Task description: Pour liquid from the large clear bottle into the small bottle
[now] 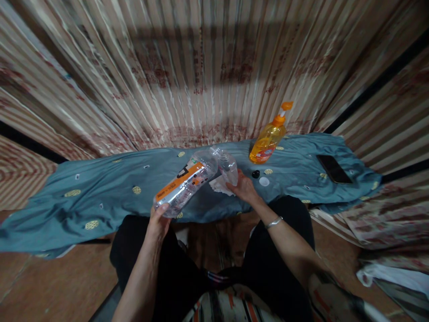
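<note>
My left hand [161,217] is closed around the base of a large clear plastic bottle [186,184] with an orange and white label. The bottle leans up and to the right. In my right hand [244,185] is a smaller clear plastic piece [228,164], like a cut-off bottle top, its narrow end touching or close beside the bottle's upper end. A crumpled white tissue [221,186] shows below and beside the right fingers; whether it is held or lies on the cloth I cannot tell.
A pump bottle [267,142] of orange liquid stands at the back right of the blue-green cloth [110,188]. A small black object [255,174] and a white disc [264,181] lie in front of it. Further right rests a dark phone [334,169]. Striped curtains [201,67] rise behind.
</note>
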Demonstrator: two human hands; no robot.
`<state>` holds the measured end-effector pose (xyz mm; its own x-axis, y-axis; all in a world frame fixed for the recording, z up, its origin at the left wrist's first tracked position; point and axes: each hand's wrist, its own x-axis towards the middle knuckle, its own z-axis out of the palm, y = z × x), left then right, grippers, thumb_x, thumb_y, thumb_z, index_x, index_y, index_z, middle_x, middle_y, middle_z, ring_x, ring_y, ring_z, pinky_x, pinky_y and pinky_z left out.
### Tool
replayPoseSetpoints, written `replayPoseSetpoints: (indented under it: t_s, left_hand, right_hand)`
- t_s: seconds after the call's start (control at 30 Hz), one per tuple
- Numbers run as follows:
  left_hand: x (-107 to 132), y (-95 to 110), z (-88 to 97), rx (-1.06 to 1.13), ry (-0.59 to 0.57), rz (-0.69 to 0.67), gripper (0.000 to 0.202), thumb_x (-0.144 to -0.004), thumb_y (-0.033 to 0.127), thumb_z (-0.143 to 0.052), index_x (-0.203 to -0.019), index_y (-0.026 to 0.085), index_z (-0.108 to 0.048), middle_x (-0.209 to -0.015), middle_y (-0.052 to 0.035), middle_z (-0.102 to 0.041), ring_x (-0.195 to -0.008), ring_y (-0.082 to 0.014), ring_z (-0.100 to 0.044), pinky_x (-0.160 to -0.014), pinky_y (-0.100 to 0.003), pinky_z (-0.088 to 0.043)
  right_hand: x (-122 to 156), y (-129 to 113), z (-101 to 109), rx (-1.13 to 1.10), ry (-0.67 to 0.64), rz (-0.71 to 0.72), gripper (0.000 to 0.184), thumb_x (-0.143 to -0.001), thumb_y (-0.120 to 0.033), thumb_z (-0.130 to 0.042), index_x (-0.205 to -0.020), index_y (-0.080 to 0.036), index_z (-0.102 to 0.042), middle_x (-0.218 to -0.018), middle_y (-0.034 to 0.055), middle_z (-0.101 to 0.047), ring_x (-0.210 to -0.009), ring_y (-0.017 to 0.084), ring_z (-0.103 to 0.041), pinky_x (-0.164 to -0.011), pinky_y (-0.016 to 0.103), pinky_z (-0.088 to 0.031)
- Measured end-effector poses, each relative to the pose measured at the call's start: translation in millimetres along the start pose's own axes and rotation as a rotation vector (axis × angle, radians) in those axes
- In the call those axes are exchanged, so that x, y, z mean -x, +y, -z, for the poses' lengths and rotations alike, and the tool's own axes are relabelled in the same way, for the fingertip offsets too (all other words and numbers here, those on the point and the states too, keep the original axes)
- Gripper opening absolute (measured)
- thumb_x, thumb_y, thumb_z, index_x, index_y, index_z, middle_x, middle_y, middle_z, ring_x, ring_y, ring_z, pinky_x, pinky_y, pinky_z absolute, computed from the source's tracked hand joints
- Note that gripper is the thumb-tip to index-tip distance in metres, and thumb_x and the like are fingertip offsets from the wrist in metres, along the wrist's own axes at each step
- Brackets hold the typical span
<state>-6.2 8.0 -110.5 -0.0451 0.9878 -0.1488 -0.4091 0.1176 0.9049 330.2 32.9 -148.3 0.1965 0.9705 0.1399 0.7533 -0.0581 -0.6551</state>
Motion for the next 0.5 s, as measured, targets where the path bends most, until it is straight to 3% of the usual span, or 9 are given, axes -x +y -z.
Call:
replayPoseSetpoints:
  t_s: [0.17, 0.5]
  left_hand:
    - [1, 1, -2.8, 0.021, 0.065, -0.039, 0.065, -0.055, 0.053, -0.101, -0.108, 0.022, -0.082, -0.112, -0.0104, -0.087, -0.109, -0.0332, -0.082, -0.097, -0.044, -0.069]
    - [6, 16, -16.4, -0.025, 0.08, -0.164, 0.064, -0.051, 0.053, -0.101, -0.105, 0.022, -0.083, -0.109, -0.0079, -0.086, -0.106, -0.0305, -0.079, -0.102, -0.042, -0.066]
  right_hand:
    - [0, 0, 0, 0.024, 0.002, 0.01, 0.068, -0.088, -0.037, -0.082, -0.148, -0.013, -0.06, -0.129, 0.0212, -0.082, -0.124, 0.039, -0.08, -0.107, 0.049, -0.063]
    - [2, 1, -3, 0.045, 0.02, 0.025, 0.07, -0.09, -0.041, -0.081, -0.15, -0.011, -0.059, -0.129, 0.0226, -0.082, -0.122, 0.039, -0.081, -0.105, 0.048, -0.063]
